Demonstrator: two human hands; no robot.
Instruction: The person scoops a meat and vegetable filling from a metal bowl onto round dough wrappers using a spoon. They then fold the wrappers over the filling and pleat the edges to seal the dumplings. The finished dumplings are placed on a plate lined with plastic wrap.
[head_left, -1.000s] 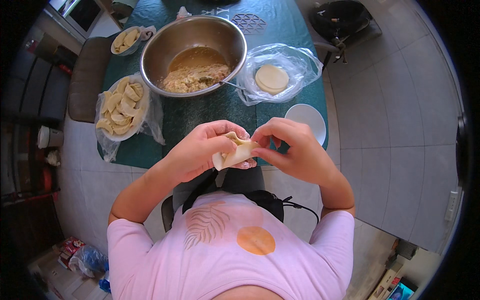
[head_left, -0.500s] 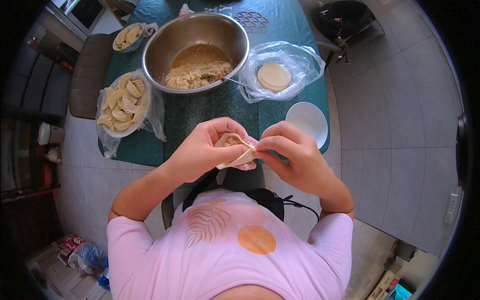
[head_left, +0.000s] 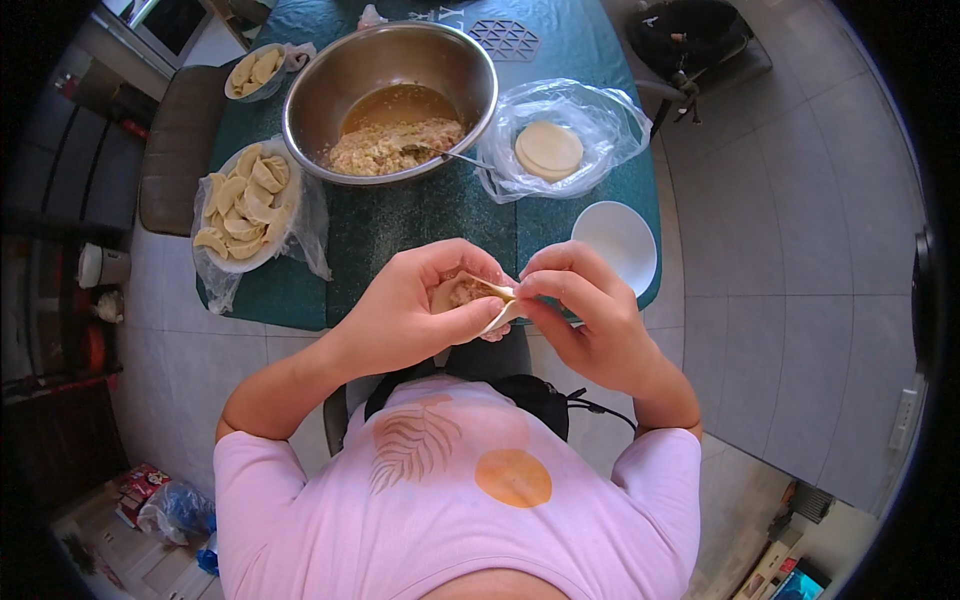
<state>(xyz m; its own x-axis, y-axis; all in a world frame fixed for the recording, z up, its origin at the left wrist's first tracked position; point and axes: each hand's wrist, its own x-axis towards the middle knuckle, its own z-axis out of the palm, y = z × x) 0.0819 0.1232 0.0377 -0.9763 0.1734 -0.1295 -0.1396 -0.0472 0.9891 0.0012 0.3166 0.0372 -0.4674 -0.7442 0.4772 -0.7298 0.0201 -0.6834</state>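
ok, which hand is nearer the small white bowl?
Right. The right hand is just beside the small white bowl, pinching the dumpling; the left hand cradles it farther away.

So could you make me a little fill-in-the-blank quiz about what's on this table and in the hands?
1. The two hands, left hand and right hand, pinch a filled ____ between them.
2. The minced filling sits in a large ____ bowl.
3. The stack of round wrappers lies on a clear plastic ____.
4. The small bowl near the right hand is coloured ____.

Missing words: dumpling; metal; bag; white
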